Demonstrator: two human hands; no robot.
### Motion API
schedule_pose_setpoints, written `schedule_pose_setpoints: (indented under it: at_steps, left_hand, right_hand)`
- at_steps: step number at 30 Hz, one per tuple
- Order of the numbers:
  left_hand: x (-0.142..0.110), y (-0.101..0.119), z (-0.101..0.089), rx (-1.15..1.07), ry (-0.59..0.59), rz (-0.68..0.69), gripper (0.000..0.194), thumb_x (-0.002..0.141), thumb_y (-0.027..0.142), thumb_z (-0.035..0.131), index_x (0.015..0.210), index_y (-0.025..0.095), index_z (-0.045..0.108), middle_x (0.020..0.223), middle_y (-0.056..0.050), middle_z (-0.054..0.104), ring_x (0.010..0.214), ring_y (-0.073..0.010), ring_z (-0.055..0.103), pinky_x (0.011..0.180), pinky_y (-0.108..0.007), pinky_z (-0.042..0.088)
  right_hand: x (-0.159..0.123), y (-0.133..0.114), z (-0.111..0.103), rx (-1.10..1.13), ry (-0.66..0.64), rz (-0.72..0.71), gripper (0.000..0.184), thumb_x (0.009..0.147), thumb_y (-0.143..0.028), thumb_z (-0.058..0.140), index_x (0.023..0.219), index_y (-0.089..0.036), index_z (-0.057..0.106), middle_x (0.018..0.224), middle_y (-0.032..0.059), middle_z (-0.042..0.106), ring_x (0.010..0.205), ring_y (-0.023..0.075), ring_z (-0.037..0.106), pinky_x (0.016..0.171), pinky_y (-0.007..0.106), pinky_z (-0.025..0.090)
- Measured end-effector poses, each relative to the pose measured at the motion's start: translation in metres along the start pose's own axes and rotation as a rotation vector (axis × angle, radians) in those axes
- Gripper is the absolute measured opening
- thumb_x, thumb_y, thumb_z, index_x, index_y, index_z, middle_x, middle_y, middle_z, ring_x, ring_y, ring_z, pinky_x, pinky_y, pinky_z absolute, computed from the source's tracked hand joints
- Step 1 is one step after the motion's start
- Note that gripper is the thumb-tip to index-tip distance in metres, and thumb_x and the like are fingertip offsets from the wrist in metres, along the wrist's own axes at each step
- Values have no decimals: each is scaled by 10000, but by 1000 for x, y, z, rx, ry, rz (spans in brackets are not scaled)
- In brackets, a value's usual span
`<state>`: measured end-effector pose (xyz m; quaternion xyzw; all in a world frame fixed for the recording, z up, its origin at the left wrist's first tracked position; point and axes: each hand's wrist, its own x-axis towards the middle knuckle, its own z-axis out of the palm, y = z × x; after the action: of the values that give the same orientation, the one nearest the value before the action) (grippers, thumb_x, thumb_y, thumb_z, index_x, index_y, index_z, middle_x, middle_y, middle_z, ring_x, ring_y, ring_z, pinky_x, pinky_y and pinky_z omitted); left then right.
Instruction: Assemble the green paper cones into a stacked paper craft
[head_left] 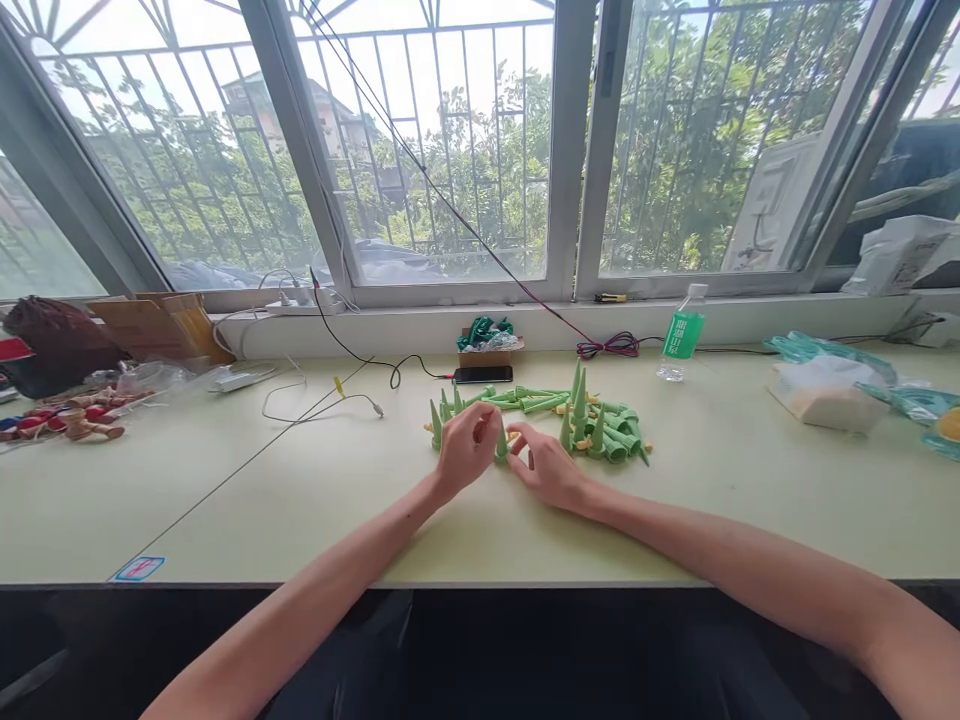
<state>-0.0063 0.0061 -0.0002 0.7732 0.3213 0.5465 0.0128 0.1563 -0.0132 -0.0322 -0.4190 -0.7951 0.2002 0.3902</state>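
Observation:
A small light-green plastic cone (502, 446) stands upright on the table between my hands. My left hand (466, 445) is closed in a pinch beside the cone's upper part; whatever lies between its fingertips is too small to make out. Curved around the cone's lower right side, my right hand (553, 468) has thumb and fingertips at its base, with a bit of yellow (512, 437) showing there. Several upright green cones (436, 425) stand just past my left hand. To the right is a heap of green cones (619, 435), some lying and some standing, mixed with small yellow pieces.
A black phone (483, 375) with a cable lies behind the cones, before a small box of green and clear wrappings (489, 345). A water bottle (682, 335) and a tissue pack (829, 395) stand right. White cables (322, 408) and small wooden figures (86, 420) lie left.

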Motion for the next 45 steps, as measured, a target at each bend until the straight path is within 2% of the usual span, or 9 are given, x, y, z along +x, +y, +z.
schedule_pose_setpoints:
  at_steps: [6,11,18,24,27,30,35,41,45]
  left_hand:
    - [4,1,-5,35,89,1,159,914,249,495,772,186,529,604,37,515,444,-57,432,442,-179,349]
    - [9,-2,-9,86,159,-32,155,916,255,493,792,182,550,646,28,536,510,-70,500,508,-184,404]
    - [11,-7,-5,91,33,-108,77,876,238,543,862,186,599,875,-7,599,425,-33,396,456,-204,385]
    - [10,-7,-4,96,41,-161,113,880,277,548,913,188,610,990,-36,591,425,-25,397,463,-209,388]
    - [11,-7,-4,99,-21,-220,176,925,329,489,913,188,594,933,-18,613,414,-30,389,462,-204,370]
    - [11,-6,-4,108,-99,-238,241,949,377,447,881,184,575,841,1,611,423,-43,399,460,-201,342]
    - [10,-5,-4,120,-160,-220,287,953,411,432,825,185,555,675,33,550,423,-56,375,455,-201,296]
    - [7,-6,-2,107,-232,-227,193,885,384,552,956,205,540,606,68,517,440,-65,408,485,-189,332]
    - [5,-7,-1,109,-288,-206,159,912,349,508,982,210,542,533,84,458,430,-72,401,480,-187,325]
  right_hand:
    - [0,4,3,-55,61,-32,312,844,-175,536,1152,-199,498,1025,62,608,611,111,510,679,280,446]
    - [-1,4,4,-85,53,-20,328,841,-173,540,1163,-210,491,1093,76,539,577,93,469,669,289,464]
    - [-1,4,4,-115,71,1,346,843,-180,535,1181,-211,468,1153,92,466,558,76,467,654,299,484]
    - [-1,1,2,-54,104,-48,369,840,-143,510,1192,-216,426,1171,83,456,505,49,466,647,300,488]
    - [-2,-1,2,-12,90,-96,327,807,-75,487,1095,-225,452,1171,61,467,517,45,493,676,297,491]
    - [-1,-1,2,-9,21,-135,294,775,-41,489,1006,-222,491,1207,55,472,536,43,510,692,293,491]
    - [-1,0,4,-37,-23,-143,323,771,-51,513,1048,-218,519,1260,67,478,565,51,519,736,315,495]
    - [-1,-2,2,-47,-31,-151,360,755,-39,507,1067,-216,532,1268,71,488,642,82,546,707,297,499]
    - [-2,-3,2,-80,-5,-180,326,785,-58,501,1072,-209,538,1267,81,489,686,100,553,715,300,502]
